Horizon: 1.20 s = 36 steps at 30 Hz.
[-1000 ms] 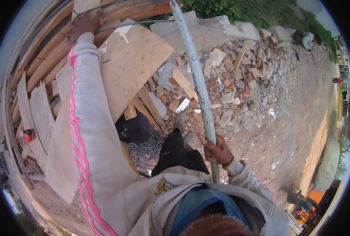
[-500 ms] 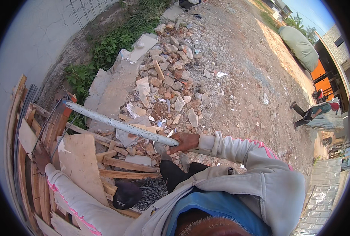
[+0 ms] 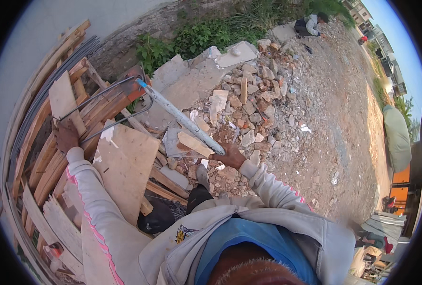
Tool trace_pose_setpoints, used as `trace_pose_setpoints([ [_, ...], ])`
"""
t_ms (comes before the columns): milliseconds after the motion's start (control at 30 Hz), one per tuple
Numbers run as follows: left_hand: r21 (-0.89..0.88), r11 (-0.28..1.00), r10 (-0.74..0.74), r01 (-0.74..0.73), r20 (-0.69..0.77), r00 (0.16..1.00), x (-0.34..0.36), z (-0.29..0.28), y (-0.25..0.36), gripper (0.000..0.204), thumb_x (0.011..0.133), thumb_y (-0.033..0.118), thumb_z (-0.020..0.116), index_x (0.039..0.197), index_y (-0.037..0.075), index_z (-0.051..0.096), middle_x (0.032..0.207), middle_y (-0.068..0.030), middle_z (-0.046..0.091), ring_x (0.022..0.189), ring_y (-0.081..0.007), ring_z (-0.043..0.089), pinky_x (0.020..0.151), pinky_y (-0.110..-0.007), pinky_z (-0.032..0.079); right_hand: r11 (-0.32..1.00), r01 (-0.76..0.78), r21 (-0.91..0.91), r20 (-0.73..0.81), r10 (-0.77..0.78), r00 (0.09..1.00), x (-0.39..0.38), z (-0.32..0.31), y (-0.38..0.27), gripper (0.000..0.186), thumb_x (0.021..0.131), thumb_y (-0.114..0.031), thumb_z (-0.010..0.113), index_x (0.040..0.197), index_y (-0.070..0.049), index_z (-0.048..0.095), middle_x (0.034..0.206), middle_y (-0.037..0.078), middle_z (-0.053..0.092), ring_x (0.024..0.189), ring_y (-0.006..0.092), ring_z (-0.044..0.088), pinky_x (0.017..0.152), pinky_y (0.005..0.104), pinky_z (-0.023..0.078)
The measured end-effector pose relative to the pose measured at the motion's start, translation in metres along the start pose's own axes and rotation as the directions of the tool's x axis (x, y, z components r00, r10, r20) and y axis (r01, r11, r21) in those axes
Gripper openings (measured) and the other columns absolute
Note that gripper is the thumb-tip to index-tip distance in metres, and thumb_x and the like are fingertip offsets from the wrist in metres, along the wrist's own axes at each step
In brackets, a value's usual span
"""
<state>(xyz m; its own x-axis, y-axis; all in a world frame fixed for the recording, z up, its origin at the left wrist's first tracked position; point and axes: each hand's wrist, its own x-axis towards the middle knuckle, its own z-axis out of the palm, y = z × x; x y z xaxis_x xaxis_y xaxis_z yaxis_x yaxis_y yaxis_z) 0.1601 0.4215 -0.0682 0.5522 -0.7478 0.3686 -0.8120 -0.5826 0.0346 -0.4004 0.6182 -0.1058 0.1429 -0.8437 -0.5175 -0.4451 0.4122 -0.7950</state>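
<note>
My right hand (image 3: 229, 157) is closed around the near end of a long pipe (image 3: 180, 117) with worn pale-blue paint. The pipe slants away to the upper left, and its bright-blue far end meets a bent steel rod (image 3: 107, 88) at the end of a thick wooden beam (image 3: 109, 105). The rod is bent into a U with two long legs lying across the beam. On the left my left hand (image 3: 66, 136) is closed at the legs' near ends, over the timber; its fingertips are partly hidden. Beside that hand lies a pale board (image 3: 125, 164).
Planks (image 3: 40, 183) and a bundle of straight steel rods (image 3: 45, 90) lie along the wall at left. Broken stones (image 3: 256, 107) cover the ground ahead. A dark cap (image 3: 158, 217) is by my legs. One person (image 3: 311, 24) sits far ahead; another (image 3: 375, 241) is at right.
The view has turned, so the timber and rubble appear farther right and the pipe slants more steeply. Both hands keep their hold. The seated person at the top now shows more fully.
</note>
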Motion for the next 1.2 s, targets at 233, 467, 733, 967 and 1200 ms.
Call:
trace_pose_setpoints([
  [233,0.087,0.993,0.087,-0.079,-0.096,0.992,-0.002,-0.007,-0.017,0.032,0.093,0.028,0.057,0.118,0.007,0.062,0.114,-0.0219,0.065,0.105,-0.0406,0.064,0.086,-0.051,0.054,0.999,0.041,0.016,-0.058,-0.040,0.998,-0.001,-0.033,0.009,0.038,0.081,-0.025,0.079,0.108,0.000,0.070,0.078,0.004,0.064,0.067,0.0101,0.055,0.060,0.0282,0.046],
  [467,0.124,0.990,0.074,-0.062,-0.097,0.993,0.000,-0.007,-0.016,0.024,0.093,0.021,0.057,0.108,0.004,0.065,0.110,-0.0218,0.065,0.102,-0.0402,0.065,0.083,-0.050,0.055,0.980,0.155,0.128,-0.076,-0.146,0.986,-0.002,-0.082,-0.001,0.029,0.084,-0.025,0.079,0.093,-0.001,0.066,0.069,-0.001,0.058,0.061,0.0075,0.051,0.054,0.0279,0.043],
  [733,-0.176,0.982,-0.105,0.063,-0.243,0.964,0.009,-0.024,-0.024,0.025,0.094,0.024,0.053,0.101,0.002,0.062,0.099,-0.0246,0.067,0.091,-0.0445,0.067,0.078,-0.052,0.055,0.974,0.226,0.000,-0.154,-0.224,0.962,0.051,-0.112,-0.041,0.024,0.082,-0.020,0.078,0.092,-0.001,0.066,0.068,-0.001,0.058,0.060,0.0074,0.052,0.055,0.0271,0.043],
  [967,-0.406,0.899,-0.081,-0.163,-0.520,0.850,0.004,-0.104,-0.023,0.031,0.093,0.027,0.059,0.105,0.000,0.067,0.088,-0.0252,0.070,0.085,-0.0430,0.068,0.075,-0.046,0.053,0.861,0.467,0.200,0.058,-0.487,0.872,0.156,-0.135,-0.134,0.031,0.086,-0.029,0.079,0.093,-0.004,0.062,0.065,-0.003,0.053,0.051,0.0061,0.049,0.045,0.0240,0.040],
  [1200,-0.481,0.871,-0.248,-0.099,-0.605,0.757,-0.031,-0.160,0.005,0.033,0.096,0.032,0.062,0.092,0.000,0.069,0.075,-0.0155,0.065,0.065,-0.0253,0.058,0.065,-0.037,0.047,0.828,0.525,0.198,0.302,-0.561,0.771,0.272,-0.122,-0.223,0.038,0.087,-0.038,0.078,0.093,-0.003,0.064,0.064,0.000,0.055,0.046,0.0063,0.048,0.041,0.0237,0.038],
])
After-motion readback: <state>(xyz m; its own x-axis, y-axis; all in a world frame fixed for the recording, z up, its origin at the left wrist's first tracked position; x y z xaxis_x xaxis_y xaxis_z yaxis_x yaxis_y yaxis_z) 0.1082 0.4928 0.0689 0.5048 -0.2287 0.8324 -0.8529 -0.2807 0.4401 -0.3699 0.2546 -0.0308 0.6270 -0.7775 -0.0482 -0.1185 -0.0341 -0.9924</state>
